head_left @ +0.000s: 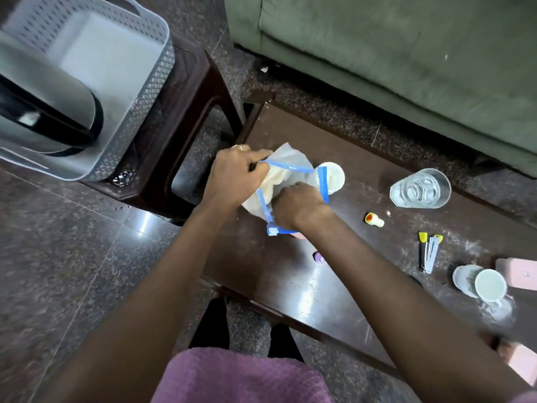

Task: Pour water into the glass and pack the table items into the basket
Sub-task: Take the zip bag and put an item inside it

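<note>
One basket [145, 106] at ten o'clock, one zip bag [290, 167], one glass [420, 189] of water, one yellow-capped bottle [374, 220], two white cups [334, 175], the second cup [491, 285] at four o'clock, two pink blocks [520, 271], and seemingly two blurred yellow-tipped tools [430, 254].

The upper garment [241, 376] was a mauve-purple fabric with a fine waffle-textured weave, visible at the lower edge of the view. Below its hem, the legs [209, 324] were covered in plain black cloth and appeared as two dark shapes. Footwear could not be distinguished. Both forearms [162, 286] were uncovered along their visible length. The left hand [235, 177] carried one thin, pale metal ring [236, 146]. The finger bearing it could not be determined.
</note>
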The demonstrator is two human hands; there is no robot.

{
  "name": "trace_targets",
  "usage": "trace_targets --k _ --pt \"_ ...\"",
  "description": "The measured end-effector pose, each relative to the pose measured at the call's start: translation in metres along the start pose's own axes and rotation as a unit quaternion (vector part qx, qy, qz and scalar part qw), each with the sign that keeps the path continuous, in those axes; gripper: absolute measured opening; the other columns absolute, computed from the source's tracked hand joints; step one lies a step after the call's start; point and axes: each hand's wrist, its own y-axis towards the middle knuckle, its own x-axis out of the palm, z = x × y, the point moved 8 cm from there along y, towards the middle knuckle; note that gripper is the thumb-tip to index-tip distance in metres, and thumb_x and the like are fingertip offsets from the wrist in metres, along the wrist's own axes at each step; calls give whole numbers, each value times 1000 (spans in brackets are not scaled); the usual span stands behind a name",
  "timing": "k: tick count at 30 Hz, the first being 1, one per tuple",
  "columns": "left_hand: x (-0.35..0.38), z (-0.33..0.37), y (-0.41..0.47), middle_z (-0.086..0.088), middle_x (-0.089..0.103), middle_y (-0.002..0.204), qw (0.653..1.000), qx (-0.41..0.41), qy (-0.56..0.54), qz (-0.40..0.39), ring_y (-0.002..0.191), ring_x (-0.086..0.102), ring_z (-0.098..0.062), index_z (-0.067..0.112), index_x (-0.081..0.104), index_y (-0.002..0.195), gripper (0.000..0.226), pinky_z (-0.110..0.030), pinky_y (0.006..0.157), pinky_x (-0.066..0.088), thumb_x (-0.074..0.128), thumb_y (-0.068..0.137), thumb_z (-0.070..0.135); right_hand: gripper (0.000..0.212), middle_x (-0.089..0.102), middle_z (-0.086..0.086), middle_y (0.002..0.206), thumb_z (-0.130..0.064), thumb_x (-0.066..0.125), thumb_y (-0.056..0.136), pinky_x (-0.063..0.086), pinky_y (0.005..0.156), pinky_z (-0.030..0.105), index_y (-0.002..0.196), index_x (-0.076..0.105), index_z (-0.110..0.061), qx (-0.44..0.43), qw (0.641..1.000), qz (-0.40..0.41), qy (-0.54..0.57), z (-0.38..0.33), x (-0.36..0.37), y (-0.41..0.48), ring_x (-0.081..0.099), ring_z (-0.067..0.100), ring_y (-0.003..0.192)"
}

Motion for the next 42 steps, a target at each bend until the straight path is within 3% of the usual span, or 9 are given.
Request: trace_targets --k 4,6,9,11,14,18,29,37,42 --pt "-12 -3 10 8 38 60 1000 29 5 3 63 43 -11 12 69 109 36 -10 62 31 55 76 10 27 59 15 124 -8 41 94 44 88 35 114 56 -1 35 991 -16 127 14 -6 1 55 30 114" --pt "-7 -6 11 8 39 61 999 30 5 -24 67 45 -10 12 68 110 35 -9 64 30 57 77 9 27 60 16 118 -3 37 93 41 88 31 110 58 0 90 940 63 323 28 -14 4 52 31 113" --pt "5 -11 9 11 38 58 997 30 4 -72 68 44 -10 15 68 113 36 -10 63 29 59 78 9 29 52 3 74 6 33 90 37 56 23 81 55 -11 199 671 113 705 32 3 11 50 21 74" --pt "8 -15 7 11 38 58 996 25 -6 -81 62 43 -8 16 67 114 37 -8 61 29 58 79 10 33 56 2 79 5 31 90 40 52 21 94 56 -15 238 489 99 833 22 16 19 49 12 64" --pt "4 -19 9 13 39 59 997 22 -12 -76 62 43 -6 15 66 115 37 -1 63 31 57 79 9 31 58 6 84 3 31 92 49 53 25 98 56 -13 272 421 95 860 17 20 24 51 14 62" --pt "-3 -22 13 15 35 59 996 33 0 -87 64 42 -5 12 65 116 38 4 65 29 55 80 8 27 48 5 71 7 30 93 56 58 31 89 53 -7 322 428 79 841 17 28 25 49 20 53" --pt "-8 -32 17 10 39 66 994 37 5 -99 73 45 -10 14 63 120 39 -9 64 30 54 83 9 30 47 3 25 -3 42 94 39 28 13 66 51 -7 340 514 50 786 13 34 33 50 15 21" --pt "-4 -38 19 13 38 64 994 31 -6 -104 63 42 -6 14 63 120 39 -8 65 31 55 82 10 28 47 6 56 0 44 89 30 29 9 62 49 -9 323 575 58 750 10 25 36 43 12 22" --pt "10 -30 20 2 44 74 994 28 -5 -106 76 46 -11 12 63 120 40 -19 77 39 55 81 11 19 68 11 98 -7 54 82 56 76 38 94 68 -5 339 682 159 628 23 7 25 64 31 84"
